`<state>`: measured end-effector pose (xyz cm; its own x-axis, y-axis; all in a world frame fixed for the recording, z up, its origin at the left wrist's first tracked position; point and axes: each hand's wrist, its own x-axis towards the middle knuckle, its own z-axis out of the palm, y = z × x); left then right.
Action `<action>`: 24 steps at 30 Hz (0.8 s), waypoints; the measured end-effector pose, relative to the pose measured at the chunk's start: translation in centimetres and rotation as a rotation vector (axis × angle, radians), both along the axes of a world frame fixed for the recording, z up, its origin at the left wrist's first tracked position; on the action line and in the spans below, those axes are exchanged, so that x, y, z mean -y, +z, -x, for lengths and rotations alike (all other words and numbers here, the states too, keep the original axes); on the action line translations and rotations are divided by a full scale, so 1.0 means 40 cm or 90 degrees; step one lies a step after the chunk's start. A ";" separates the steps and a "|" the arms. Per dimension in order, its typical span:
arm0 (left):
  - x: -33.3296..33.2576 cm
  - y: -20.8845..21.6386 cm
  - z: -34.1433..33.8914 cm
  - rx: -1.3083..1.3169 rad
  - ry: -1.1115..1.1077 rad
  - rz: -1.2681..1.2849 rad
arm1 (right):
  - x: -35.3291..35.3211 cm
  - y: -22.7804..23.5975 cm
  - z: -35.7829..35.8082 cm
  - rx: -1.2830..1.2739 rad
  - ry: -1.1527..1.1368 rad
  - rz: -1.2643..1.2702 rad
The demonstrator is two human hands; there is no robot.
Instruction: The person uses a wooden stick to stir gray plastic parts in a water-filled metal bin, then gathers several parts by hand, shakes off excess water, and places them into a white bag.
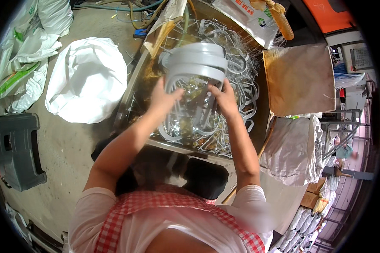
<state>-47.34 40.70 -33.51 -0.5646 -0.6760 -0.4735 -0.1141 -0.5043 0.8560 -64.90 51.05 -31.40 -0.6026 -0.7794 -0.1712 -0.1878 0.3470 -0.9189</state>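
Observation:
Both of my hands hold a light grey moulded plastic frame [194, 61] with a thick rounded band at its far end and looped legs toward me; it looks somewhat blurred. My left hand [164, 98] grips its left side, thumb pointing inward. On the opposite side, my right hand [224, 98] has its fingers closed round the edge. Beneath the frame lies a wide metal tank [128, 95] of wet-looking material. Several thin pale plastic strips and loops [247, 97] fill its right side. Whether the held piece is one part or a few stacked together I cannot tell.
Left of the tank stands an open white woven sack [86, 82]. A dark grey plastic stool [19, 152] is at the far left, near white bags [25, 80]. A stained brown board [299, 80] and a pale sack [289, 147] flank the right side. Hoses [152, 12] lie behind.

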 end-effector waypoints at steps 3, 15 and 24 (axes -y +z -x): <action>0.004 -0.029 0.007 -0.134 0.040 -0.148 | -0.059 -0.013 0.052 0.174 0.080 0.070; 0.025 -0.079 0.001 -0.276 0.190 -0.386 | -0.067 -0.039 0.001 0.203 0.313 0.023; 0.004 0.069 -0.005 -0.111 -0.175 0.826 | -0.025 -0.273 0.000 -0.138 0.336 -0.286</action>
<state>-47.15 40.53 -30.76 -0.7408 -0.4349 0.5119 0.0786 0.7007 0.7091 -64.91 52.05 -42.34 -0.2226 -0.8583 -0.4624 -0.5962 0.4951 -0.6319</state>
